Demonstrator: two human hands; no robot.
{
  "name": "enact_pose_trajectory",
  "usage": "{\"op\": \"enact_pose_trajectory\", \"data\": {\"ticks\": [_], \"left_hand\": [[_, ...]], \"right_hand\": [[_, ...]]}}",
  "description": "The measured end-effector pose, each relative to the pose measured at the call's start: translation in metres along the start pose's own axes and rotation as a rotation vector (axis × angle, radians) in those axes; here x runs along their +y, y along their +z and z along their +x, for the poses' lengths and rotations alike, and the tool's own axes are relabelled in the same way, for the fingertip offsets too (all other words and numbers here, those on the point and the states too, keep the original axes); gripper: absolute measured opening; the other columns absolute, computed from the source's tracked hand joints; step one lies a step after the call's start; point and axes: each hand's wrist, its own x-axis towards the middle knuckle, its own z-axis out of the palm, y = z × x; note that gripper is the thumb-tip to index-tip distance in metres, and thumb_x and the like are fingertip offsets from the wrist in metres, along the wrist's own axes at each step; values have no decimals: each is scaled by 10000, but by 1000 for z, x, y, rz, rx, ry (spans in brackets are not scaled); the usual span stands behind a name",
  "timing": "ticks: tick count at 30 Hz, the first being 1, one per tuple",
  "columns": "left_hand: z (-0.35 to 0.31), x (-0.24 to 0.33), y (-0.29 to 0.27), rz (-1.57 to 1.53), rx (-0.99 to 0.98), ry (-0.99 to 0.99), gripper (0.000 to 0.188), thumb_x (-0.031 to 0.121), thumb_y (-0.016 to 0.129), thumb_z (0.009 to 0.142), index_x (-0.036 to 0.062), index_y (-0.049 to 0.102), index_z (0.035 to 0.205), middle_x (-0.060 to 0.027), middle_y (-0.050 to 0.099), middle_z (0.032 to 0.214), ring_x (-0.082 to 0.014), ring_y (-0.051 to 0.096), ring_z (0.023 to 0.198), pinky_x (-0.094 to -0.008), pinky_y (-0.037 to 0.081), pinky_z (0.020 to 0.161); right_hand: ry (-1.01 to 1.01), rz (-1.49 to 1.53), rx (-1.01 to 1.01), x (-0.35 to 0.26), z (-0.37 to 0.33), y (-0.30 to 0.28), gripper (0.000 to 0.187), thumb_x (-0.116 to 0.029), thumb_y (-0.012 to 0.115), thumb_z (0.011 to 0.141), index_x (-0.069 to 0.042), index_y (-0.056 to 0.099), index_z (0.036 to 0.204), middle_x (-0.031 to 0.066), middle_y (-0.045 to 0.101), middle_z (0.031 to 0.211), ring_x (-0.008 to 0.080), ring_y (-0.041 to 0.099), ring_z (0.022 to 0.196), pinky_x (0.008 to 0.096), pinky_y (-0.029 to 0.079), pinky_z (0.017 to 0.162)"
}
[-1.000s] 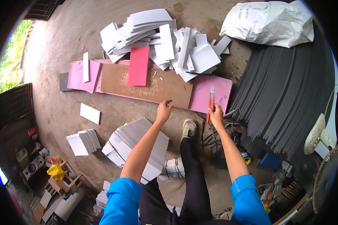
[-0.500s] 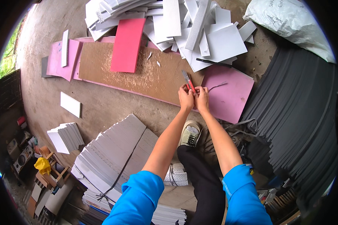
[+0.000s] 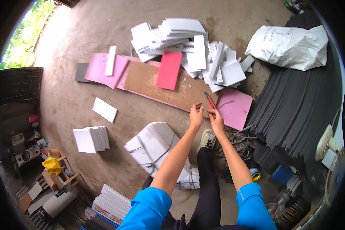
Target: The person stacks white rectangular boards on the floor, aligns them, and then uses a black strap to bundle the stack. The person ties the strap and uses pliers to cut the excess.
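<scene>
My right hand (image 3: 216, 119) grips a red utility knife (image 3: 211, 102), its blade pointing up and away from me over the brown board. Just to its left, my left hand (image 3: 196, 116) is held apart from the knife with fingers loosely spread, holding nothing visible. Beneath both hands lies the near edge of a worn brown board (image 3: 145, 83) on pink sheets. The bare pink sheet (image 3: 235, 107) at the right carries a short dark strip (image 3: 227, 103). A red foam-like slab (image 3: 169, 71) lies across the board.
White strips and sheets (image 3: 197, 51) are heaped beyond the board. A white sack (image 3: 287, 48) rests by stacked dark sheets (image 3: 295, 92) at right. Nearer me are a tied white bundle (image 3: 153, 143), a small white stack (image 3: 90, 140) and a single white piece (image 3: 105, 109).
My hands, together around the knife before, have separated; the knife is now in my right hand alone. The view has shifted, showing more floor beyond the heap.
</scene>
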Motion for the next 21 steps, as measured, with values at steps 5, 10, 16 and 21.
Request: {"op": "enact_pose_trajectory", "data": {"ticks": [5,10,16,21], "left_hand": [[-103,91,-112,-91,-143,283,257,124,499,882,38,537,1121,-98,585,1055,-163,566,929,-289,451,775],[-167,80,-253,289,115,467,143,62,544,821,34,587,954,-107,564,862,-230,565,791,-336,449,727],[-188,5,-300,655,-191,619,212,107,628,737,55,573,935,-104,536,902,-270,521,871,-363,445,755],[-202,-12,-279,850,-4,669,264,137,685,660,86,559,886,-81,505,902,-281,485,873,-369,434,721]], "right_hand": [[-120,86,-38,-126,-103,14,134,-12,505,832,-15,570,949,86,618,827,147,622,738,275,489,667],[-342,-196,-105,-159,-185,67,126,-40,516,812,-17,571,923,128,593,853,249,602,749,325,469,663],[-328,-417,-180,-119,-232,129,208,-39,622,734,-11,536,920,126,523,847,247,544,779,333,449,714],[-293,-545,-71,-95,-244,146,323,-44,658,701,-7,456,950,184,470,939,354,461,915,414,396,792]]}}
